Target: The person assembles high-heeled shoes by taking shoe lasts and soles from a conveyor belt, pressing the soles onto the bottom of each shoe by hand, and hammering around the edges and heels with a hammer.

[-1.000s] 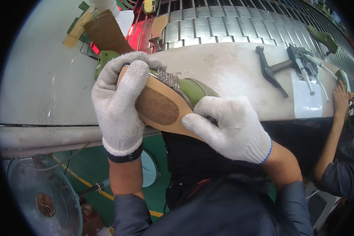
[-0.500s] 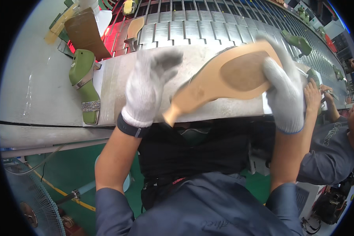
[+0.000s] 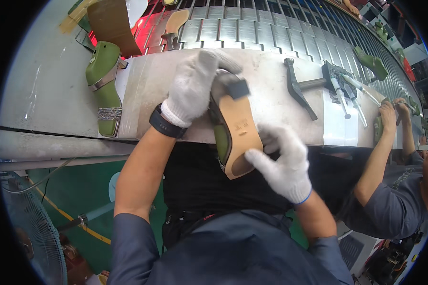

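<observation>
At the near left, a blue-grey fan (image 3: 38, 237) stands over the green floor (image 3: 81, 190). Farther off, a green sandal (image 3: 102, 66) with a glittery toe strap lies at the left of the tabletop (image 3: 266, 80), just near of a brown panel (image 3: 114, 26). To the panel's right, a tan sole-shaped piece (image 3: 177, 21) rests by the slatted metal conveyor (image 3: 238, 28) along the far side.

In the middle, the gloved left hand (image 3: 192, 85) has its fingers curled around the heel end of the held sandal (image 3: 240, 128), which is raised over the tabletop's near edge, tan sole up, dark heel far and toe near. The gloved right hand (image 3: 283, 164) is at the toe end, thumb tip over the sole and the other fingers half bent beside its right edge; whether they pinch it cannot be told.

Farther right are a hammer (image 3: 296, 90), a black block (image 3: 332, 73), white syringes (image 3: 340, 97) and a white sheet (image 3: 335, 133), then a co-worker's hand (image 3: 387, 116).
</observation>
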Action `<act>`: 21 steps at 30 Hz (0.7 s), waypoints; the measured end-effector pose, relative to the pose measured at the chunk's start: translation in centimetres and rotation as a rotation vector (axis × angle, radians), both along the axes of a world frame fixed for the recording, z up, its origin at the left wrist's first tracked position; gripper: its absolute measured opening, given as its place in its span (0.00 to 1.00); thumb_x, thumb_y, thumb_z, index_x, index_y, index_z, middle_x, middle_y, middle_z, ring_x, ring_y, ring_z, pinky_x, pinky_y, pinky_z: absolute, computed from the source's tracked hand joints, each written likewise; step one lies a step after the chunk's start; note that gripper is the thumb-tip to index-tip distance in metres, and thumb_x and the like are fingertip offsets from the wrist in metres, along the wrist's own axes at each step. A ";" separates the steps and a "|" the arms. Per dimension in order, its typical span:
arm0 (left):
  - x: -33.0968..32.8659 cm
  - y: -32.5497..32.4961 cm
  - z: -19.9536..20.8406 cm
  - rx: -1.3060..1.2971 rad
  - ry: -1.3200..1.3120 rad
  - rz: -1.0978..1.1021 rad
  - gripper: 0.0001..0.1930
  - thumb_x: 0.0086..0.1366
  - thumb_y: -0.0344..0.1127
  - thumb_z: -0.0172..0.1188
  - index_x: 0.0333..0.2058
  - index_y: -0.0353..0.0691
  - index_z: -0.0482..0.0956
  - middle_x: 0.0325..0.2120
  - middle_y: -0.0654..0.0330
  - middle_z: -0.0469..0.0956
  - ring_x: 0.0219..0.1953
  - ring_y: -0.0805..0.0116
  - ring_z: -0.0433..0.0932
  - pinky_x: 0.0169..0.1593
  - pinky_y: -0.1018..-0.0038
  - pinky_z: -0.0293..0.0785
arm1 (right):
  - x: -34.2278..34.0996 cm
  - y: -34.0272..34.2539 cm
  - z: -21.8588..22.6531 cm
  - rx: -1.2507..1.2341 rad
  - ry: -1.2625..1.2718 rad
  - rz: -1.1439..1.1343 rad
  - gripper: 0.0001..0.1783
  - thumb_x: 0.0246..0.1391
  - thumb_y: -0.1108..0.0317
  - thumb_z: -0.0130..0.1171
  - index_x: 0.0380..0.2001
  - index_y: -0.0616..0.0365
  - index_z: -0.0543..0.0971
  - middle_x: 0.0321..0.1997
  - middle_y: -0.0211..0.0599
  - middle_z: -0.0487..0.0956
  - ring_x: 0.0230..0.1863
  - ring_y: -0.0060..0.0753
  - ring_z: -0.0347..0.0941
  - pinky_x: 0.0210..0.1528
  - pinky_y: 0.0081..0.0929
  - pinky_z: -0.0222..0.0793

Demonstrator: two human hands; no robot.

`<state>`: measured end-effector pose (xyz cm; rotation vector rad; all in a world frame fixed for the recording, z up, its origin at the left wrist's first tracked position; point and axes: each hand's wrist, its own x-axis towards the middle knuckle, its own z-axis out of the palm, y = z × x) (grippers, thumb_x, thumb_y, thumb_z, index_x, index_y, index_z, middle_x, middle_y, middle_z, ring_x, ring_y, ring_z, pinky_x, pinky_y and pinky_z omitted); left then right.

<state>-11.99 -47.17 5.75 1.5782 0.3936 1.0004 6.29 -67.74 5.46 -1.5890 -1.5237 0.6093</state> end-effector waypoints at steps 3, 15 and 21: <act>1.1 0.1 -0.2 0.305 -0.030 0.019 0.35 0.88 0.58 0.41 0.45 0.30 0.87 0.40 0.56 0.89 0.45 0.66 0.87 0.53 0.69 0.84 | 0.6 3.5 5.0 0.189 -0.081 0.070 0.38 0.50 0.74 0.81 0.65 0.60 0.79 0.39 0.30 0.81 0.36 0.20 0.76 0.39 0.23 0.76; 1.1 -0.3 0.1 0.130 0.161 0.042 0.59 0.76 0.81 0.17 0.46 0.30 0.87 0.44 0.52 0.85 0.46 0.65 0.85 0.56 0.68 0.80 | 1.1 6.9 5.1 0.698 -0.505 0.301 0.29 0.46 0.75 0.72 0.55 0.62 0.84 0.36 0.34 0.87 0.31 0.40 0.83 0.34 0.34 0.79; 1.5 0.0 0.0 0.152 0.196 0.004 0.61 0.75 0.82 0.16 0.47 0.30 0.87 0.44 0.52 0.85 0.48 0.62 0.84 0.59 0.64 0.78 | 1.4 7.6 3.7 0.716 -0.484 0.278 0.29 0.45 0.74 0.71 0.55 0.64 0.84 0.38 0.35 0.87 0.32 0.39 0.84 0.33 0.33 0.79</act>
